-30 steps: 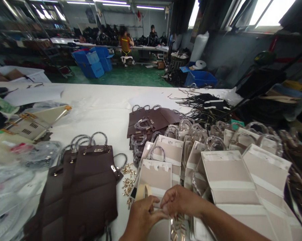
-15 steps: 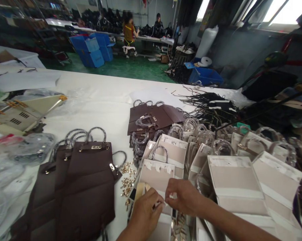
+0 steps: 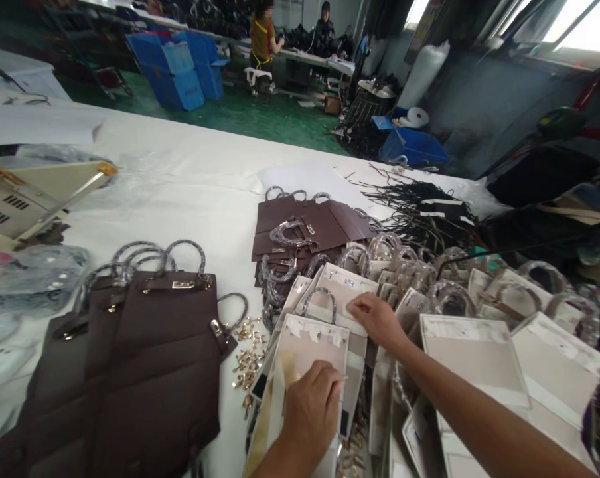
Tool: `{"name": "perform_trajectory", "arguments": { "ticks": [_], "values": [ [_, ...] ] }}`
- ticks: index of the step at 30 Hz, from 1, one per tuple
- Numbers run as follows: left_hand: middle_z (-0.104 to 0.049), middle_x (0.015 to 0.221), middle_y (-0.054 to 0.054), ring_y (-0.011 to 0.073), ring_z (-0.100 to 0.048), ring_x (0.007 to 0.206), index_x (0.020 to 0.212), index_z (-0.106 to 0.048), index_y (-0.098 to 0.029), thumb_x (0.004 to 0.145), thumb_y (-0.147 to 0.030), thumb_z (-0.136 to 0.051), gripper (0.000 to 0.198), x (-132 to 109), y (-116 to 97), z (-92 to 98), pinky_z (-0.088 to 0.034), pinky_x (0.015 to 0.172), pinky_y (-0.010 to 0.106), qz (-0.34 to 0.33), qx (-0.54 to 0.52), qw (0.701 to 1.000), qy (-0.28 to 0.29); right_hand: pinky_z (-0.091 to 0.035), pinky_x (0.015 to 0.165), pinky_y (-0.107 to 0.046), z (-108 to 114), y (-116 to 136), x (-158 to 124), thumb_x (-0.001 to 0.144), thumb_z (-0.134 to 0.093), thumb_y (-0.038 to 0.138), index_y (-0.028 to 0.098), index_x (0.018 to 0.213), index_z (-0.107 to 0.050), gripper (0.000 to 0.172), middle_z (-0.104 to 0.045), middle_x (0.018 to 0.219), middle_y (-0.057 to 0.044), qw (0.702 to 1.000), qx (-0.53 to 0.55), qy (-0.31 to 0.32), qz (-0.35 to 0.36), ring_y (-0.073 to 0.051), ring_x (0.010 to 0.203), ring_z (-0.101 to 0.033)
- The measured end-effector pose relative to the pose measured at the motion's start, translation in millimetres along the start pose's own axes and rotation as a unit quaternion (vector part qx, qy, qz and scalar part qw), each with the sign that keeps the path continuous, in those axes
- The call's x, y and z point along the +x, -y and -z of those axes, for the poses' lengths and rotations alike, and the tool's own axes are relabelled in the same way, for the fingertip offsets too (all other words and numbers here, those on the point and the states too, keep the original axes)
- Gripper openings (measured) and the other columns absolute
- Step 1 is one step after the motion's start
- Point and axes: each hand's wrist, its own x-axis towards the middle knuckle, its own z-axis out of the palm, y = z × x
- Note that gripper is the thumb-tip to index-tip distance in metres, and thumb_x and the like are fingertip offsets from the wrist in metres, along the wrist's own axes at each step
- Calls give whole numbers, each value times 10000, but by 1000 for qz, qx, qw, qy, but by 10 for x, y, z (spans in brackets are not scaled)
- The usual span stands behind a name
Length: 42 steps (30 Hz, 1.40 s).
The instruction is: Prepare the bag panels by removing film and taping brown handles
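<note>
My left hand (image 3: 312,406) lies on a beige bag panel (image 3: 310,340) at the near table edge, fingers curled down onto it; what they pinch is hidden. My right hand (image 3: 377,318) reaches forward, its fingertips closed on the edge of another beige panel (image 3: 347,287) with a clear wrapped handle. Small gold metal fittings (image 3: 247,362) lie scattered just left of the panels. A stack of dark brown bag fronts (image 3: 155,358) with ring handles lies further left.
More beige panels (image 3: 479,358) and clear-wrapped handles (image 3: 404,255) crowd the right side. Brown panels (image 3: 304,226) and black cords (image 3: 414,199) lie further back. A cream device (image 3: 26,199) and plastic bags (image 3: 26,279) sit left. Blue bins (image 3: 173,63) and two people (image 3: 264,26) are beyond.
My hands have parted: the right hand moved forward from the near panel to the one behind it, while the left hand stayed low on the near panel. The view tilted downward.
</note>
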Motion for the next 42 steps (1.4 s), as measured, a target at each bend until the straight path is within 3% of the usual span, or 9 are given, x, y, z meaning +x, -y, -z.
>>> {"name": "perform_trajectory", "arguments": {
  "ticks": [7,15,21,24,27,31,36,40,42],
  "values": [
    [-594,720,1,180,-567,684,828,-602,-195,929,-429,-536,263,-144,468,-213,-419,657,286,289,-134,948,0,-450,737,-300,52,-393,700,856,-588,408,227,826,-764,255,-742,871,-28,997,-16,-38,-71,-214,815,-662],
    [-554,708,-12,179,-540,708,769,-608,-193,836,-428,-615,244,-200,799,-283,-413,677,286,312,-156,937,-5,-409,700,-306,-221,-451,660,839,-618,408,226,905,-730,224,-708,901,-42,990,-76,-92,-74,-215,801,-628],
    [-628,751,0,166,-575,694,1018,-681,-149,723,-386,-724,381,-159,655,-228,-438,669,275,355,-290,888,-25,-434,682,-336,-112,-408,780,778,-671,465,180,943,-679,330,-671,735,-38,974,17,-166,-150,-235,698,-613],
    [-590,676,-17,140,-526,634,865,-694,-142,702,-434,-753,339,-117,494,-128,-394,616,253,368,-300,880,-22,-452,689,-341,-24,-204,676,839,-609,511,180,878,-686,341,-688,762,-60,973,42,-172,-148,-228,702,-617],
    [-502,602,-41,111,-436,590,638,-580,-168,725,-488,-738,368,-95,352,-28,-330,581,239,356,-268,895,-32,-476,647,-307,-35,94,227,875,-609,579,184,1024,-708,433,-707,814,-45,979,165,-34,-114,-194,680,-625],
    [-390,574,-63,103,-355,578,587,-466,-197,758,-567,-707,474,-101,251,20,-277,558,241,333,-241,910,-57,-469,657,-266,-211,354,-571,778,-797,535,208,1107,-736,468,-702,901,-33,911,306,272,-48,-162,744,-607],
    [-412,606,-55,115,-382,598,661,-545,-181,822,-589,-652,451,-170,144,14,-301,572,245,316,-245,916,-40,-368,574,-232,-288,446,-956,833,-743,376,191,863,-732,188,-586,673,28,931,257,258,-34,-117,620,-486],
    [-561,764,-24,145,-497,708,1026,-698,-184,823,-372,-696,276,-227,17,94,-369,653,252,244,-226,942,42,-378,565,-232,-113,503,-924,847,-666,282,197,795,-704,106,-602,663,22,960,172,220,-7,-125,607,-510],
    [-593,826,-1,161,-539,779,918,-700,-189,839,-273,-645,127,-228,-44,144,-396,721,267,200,-174,963,39,-432,630,-251,-12,532,-909,848,-669,282,209,797,-710,97,-655,715,5,972,103,209,16,-149,665,-577]
  ]
}}
